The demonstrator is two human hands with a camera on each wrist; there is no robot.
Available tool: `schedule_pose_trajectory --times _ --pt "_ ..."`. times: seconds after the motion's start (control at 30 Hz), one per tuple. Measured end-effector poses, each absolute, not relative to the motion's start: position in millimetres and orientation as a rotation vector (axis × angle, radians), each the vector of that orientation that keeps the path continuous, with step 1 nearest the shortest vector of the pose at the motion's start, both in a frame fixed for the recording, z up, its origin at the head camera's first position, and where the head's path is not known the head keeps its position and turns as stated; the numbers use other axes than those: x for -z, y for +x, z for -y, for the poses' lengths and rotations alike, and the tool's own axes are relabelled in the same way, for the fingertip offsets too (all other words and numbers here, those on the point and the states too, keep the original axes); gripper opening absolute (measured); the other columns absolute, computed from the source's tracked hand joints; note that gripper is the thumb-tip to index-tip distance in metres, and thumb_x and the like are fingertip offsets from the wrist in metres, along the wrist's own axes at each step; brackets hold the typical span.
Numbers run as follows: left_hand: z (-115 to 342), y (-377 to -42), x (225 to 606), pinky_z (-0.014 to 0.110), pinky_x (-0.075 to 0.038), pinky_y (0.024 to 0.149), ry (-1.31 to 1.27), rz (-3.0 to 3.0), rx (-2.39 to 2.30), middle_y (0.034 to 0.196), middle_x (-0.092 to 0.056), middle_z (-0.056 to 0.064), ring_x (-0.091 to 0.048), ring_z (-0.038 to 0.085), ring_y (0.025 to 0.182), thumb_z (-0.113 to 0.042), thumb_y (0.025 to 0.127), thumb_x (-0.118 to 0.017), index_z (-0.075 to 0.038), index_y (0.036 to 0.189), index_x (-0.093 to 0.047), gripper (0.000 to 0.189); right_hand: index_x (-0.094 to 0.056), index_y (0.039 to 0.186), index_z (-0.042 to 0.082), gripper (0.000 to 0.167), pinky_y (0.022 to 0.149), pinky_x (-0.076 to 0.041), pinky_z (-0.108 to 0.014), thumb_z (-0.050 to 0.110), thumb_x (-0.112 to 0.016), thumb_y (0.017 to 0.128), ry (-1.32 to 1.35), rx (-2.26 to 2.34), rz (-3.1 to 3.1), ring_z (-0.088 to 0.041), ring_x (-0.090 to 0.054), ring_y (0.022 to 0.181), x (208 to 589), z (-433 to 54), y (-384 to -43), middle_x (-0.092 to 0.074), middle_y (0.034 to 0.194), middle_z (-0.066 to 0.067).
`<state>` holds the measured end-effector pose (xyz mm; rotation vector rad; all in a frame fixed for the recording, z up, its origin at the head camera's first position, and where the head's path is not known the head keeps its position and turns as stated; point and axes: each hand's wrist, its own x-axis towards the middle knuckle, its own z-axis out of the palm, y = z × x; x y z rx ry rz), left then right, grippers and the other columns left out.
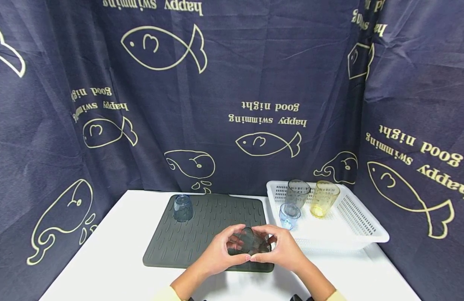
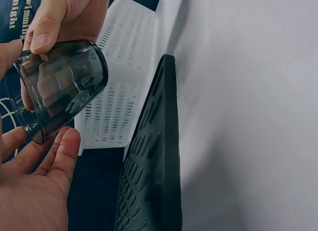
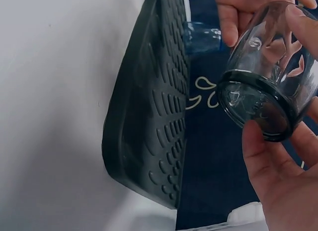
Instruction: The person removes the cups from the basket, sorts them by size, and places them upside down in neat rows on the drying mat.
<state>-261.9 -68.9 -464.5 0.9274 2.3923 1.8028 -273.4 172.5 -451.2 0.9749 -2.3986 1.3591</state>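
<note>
Both hands hold a smoky grey glass tumbler (image 1: 250, 239) between them, tilted on its side above the near right part of a dark ridged drying mat (image 1: 211, 238). My left hand (image 1: 221, 247) is at its rim end, with fingers and thumb around it. At the thick base, my right hand (image 1: 284, 247) has its thumb and fingertips curled about the glass. In the left wrist view the tumbler (image 2: 64, 84) has its mouth toward the left palm; the right wrist view shows its round base (image 3: 258, 109) near the right fingers.
A blue glass (image 1: 183, 209) stands narrow end up on the mat's far left. Right of the mat, a white perforated basket (image 1: 361, 240) contains a grey glass (image 1: 297, 194), a yellow glass (image 1: 325, 198) and a small light-blue glass (image 1: 289, 216). Dark fish-print curtains (image 1: 224, 92) enclose the white table (image 1: 121, 234).
</note>
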Motion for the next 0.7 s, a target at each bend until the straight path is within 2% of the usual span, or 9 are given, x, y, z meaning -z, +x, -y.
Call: schedule_pose_trajectory --times 0.23,0.37,0.6,0.7 --pt "69.0 -262.0 466.8 0.030 -0.059 0.093 0.935 -2.418 -1.802 0.134 -0.063 0.009 -0.070 0.027 0.107 -0.025 0.085 -0.084 -0.011 0.146 -0.051 0.070 -0.072 0.123 0.019 0.062 0.070 -0.057 -0.030 0.037 -0.096 0.069 0.994 -1.300 2.402 -0.013 -0.067 0.092 449.3 -169.1 -270.6 -0.075 0.110 0.005" --pt "69.7 -261.8 467.7 0.029 -0.059 0.093 0.911 -2.406 -1.827 0.133 -0.064 0.010 -0.070 0.028 0.106 -0.022 0.084 -0.085 -0.009 0.145 -0.052 0.071 -0.072 0.125 0.019 0.064 0.073 -0.056 -0.029 0.038 -0.096 0.069 0.969 -1.292 2.431 -0.010 -0.066 0.093 448.5 -168.5 -269.0 -0.074 0.113 0.006" --pt "72.4 -261.9 469.3 0.030 -0.059 0.094 0.865 -2.303 -1.939 0.133 -0.062 0.019 -0.069 0.036 0.107 -0.015 0.083 -0.085 -0.006 0.144 -0.052 0.069 -0.070 0.128 0.025 0.066 0.080 -0.053 -0.026 0.043 -0.095 0.069 0.908 -1.264 2.490 -0.005 -0.065 0.097 446.6 -165.6 -268.1 -0.072 0.120 0.012" --pt "74.2 -262.6 469.7 0.030 -0.059 0.094 0.859 -2.274 -1.974 0.133 -0.062 0.019 -0.069 0.032 0.107 -0.014 0.083 -0.085 -0.007 0.143 -0.053 0.068 -0.069 0.129 0.026 0.065 0.082 -0.054 -0.027 0.041 -0.095 0.071 0.911 -1.288 2.476 -0.007 -0.066 0.100 445.5 -165.4 -267.3 -0.072 0.122 0.010"
